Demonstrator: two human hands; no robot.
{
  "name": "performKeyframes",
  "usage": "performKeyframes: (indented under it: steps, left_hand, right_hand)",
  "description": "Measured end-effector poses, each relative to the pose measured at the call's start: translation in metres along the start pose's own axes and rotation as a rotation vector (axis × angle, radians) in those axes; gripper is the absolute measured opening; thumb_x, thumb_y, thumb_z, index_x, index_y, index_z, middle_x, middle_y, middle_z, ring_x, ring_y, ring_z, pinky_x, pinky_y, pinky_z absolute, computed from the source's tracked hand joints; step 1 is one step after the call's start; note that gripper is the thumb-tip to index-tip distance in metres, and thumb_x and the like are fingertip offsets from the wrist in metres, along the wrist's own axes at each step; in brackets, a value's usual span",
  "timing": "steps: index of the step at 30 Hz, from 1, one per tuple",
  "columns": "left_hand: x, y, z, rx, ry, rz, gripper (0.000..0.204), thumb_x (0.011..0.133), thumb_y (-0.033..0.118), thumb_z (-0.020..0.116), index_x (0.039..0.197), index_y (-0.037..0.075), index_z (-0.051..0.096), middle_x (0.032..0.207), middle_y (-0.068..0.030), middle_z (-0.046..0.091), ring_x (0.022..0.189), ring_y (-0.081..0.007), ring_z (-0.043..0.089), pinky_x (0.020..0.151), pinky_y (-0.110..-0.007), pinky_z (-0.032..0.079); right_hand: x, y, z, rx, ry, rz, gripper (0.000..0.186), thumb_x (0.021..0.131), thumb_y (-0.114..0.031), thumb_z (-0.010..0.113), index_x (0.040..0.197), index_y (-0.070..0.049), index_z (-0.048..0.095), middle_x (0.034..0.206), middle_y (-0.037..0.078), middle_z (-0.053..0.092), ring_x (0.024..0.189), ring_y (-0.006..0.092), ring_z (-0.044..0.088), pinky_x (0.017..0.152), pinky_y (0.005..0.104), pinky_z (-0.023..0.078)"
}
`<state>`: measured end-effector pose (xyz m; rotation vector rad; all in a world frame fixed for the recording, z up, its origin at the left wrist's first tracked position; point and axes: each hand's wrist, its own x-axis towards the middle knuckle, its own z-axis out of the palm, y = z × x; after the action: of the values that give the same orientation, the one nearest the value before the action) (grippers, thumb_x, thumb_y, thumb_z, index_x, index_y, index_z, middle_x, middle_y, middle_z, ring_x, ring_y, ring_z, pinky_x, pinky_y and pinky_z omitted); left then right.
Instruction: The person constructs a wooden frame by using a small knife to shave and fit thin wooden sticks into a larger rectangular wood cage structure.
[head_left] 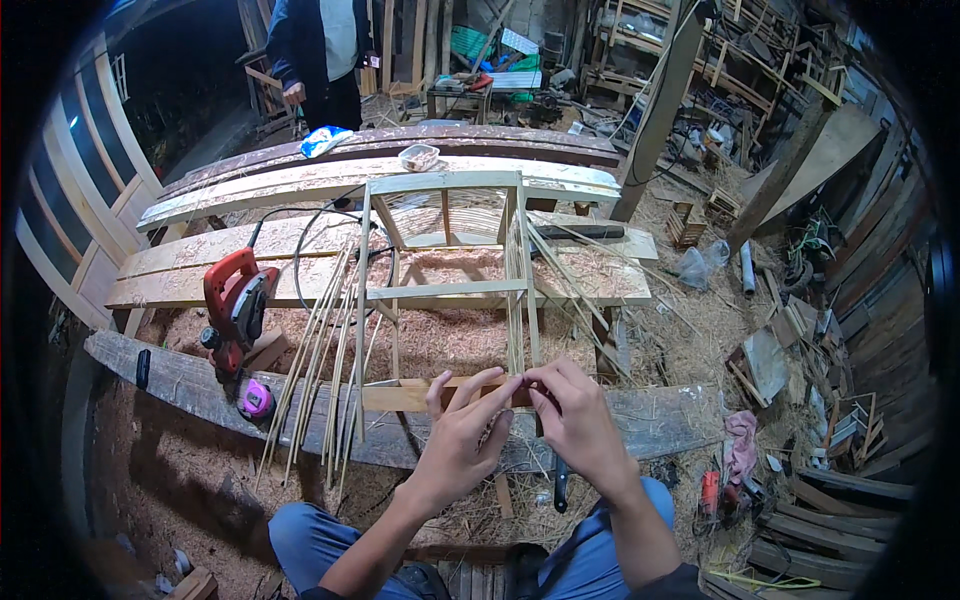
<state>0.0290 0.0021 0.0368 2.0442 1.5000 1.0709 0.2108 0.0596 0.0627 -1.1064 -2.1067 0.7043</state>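
A small wooden frame (447,290) with thin slats along its sides stands in front of me. My right hand (578,420) is closed in a pinch at the near end of the slats (515,310) on the frame's right side; what lies between its fingertips is too small to make out. My left hand (462,435) has its fingers spread, the index fingertip meeting the right fingertips. Just beyond both hands is the frame's near wooden crosspiece (395,399). A dark-handled knife (561,485) hangs or lies below my right hand, its blade partly hidden.
Loose thin strips (310,370) lean left of the frame. A red power planer (236,305) and a pink tape measure (257,399) rest near a weathered plank (180,372). Long boards (210,262) covered in shavings lie beyond. Another person (322,60) stands at the far side.
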Motion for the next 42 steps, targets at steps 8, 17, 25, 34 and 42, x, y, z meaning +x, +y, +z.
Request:
performKeyframes:
  steps: [8,17,25,34,42]
  left_hand:
    - [-0.003,-0.001,0.000,-0.027,0.058,-0.025,0.048,0.096,0.004,0.069,0.143,0.011,0.064,0.136,-0.0109,0.067,0.138,-0.0208,0.054,0.124,-0.047,0.016]
    - [-0.006,-0.001,-0.005,-0.068,0.035,-0.039,0.052,0.097,0.002,0.067,0.148,0.008,0.058,0.138,-0.0095,0.067,0.140,-0.0206,0.053,0.124,-0.047,0.014]
    - [-0.008,0.001,-0.006,0.001,0.103,0.010,0.069,0.092,0.011,0.073,0.156,0.007,0.047,0.133,-0.0080,0.070,0.136,-0.0206,0.055,0.124,-0.049,0.015]
    - [-0.007,0.013,0.000,0.090,0.137,0.014,0.093,0.080,0.020,0.085,0.160,0.005,0.040,0.129,-0.0062,0.069,0.127,-0.0211,0.059,0.121,-0.048,0.020]
    - [-0.013,0.011,0.013,0.100,0.164,-0.058,0.102,0.078,0.011,0.084,0.164,0.002,0.030,0.130,-0.0073,0.069,0.117,-0.0221,0.063,0.111,-0.043,0.033]
  right_hand:
    - [-0.003,-0.010,0.011,-0.002,0.078,0.048,0.017,0.097,-0.006,0.064,0.114,-0.001,0.066,0.103,0.021,0.065,0.091,0.0415,0.068,0.078,0.0477,0.055]
    - [0.000,-0.022,0.022,0.077,0.101,0.230,0.020,0.095,-0.006,0.066,0.114,-0.001,0.065,0.096,0.020,0.071,0.087,0.0344,0.073,0.075,0.0448,0.056]
    - [-0.001,-0.018,0.023,0.205,0.095,0.187,0.018,0.096,-0.007,0.067,0.110,0.002,0.073,0.096,0.018,0.076,0.085,0.0280,0.076,0.077,0.0376,0.059]
    - [0.004,-0.010,0.017,0.349,0.055,0.308,0.034,0.093,0.000,0.074,0.127,-0.002,0.067,0.091,0.007,0.078,0.089,0.0080,0.073,0.075,0.0272,0.058]
    - [0.003,0.000,0.022,0.293,0.072,0.239,0.033,0.094,-0.016,0.074,0.125,-0.008,0.069,0.091,0.011,0.080,0.088,0.0240,0.076,0.085,0.0365,0.054]
